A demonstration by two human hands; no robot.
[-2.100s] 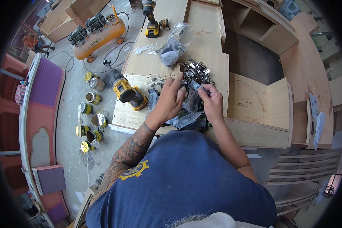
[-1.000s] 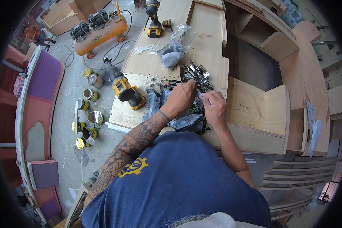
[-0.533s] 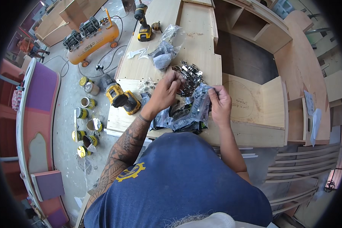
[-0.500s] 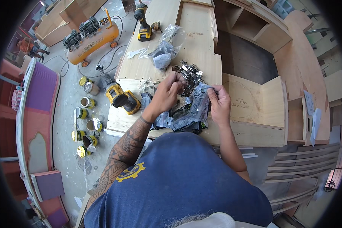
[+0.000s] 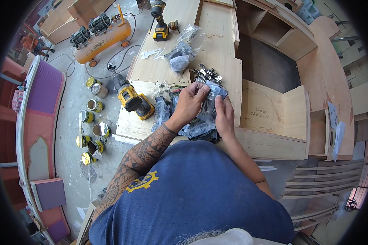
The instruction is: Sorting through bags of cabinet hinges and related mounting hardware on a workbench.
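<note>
Plastic packet (image 5: 211,100) runs near-to-far lengthwise, fingers of the left hand (image 5: 189,104) pinching its far-left edge, the right hand (image 5: 225,117) its right.

A small clear plastic bag (image 5: 217,90) with a bluish sheen is held up between the two hands, its upper edge pinched by the left hand (image 5: 191,102) and its side gripped by the right hand (image 5: 225,115); it looks creased, its lower part hangs darker, and its contents are hard to make out. Just beyond it, shiny metal hinges (image 5: 208,74) lie in a loose heap, while similar bags (image 5: 197,130) lie crumpled underneath, nearer the body
</note>
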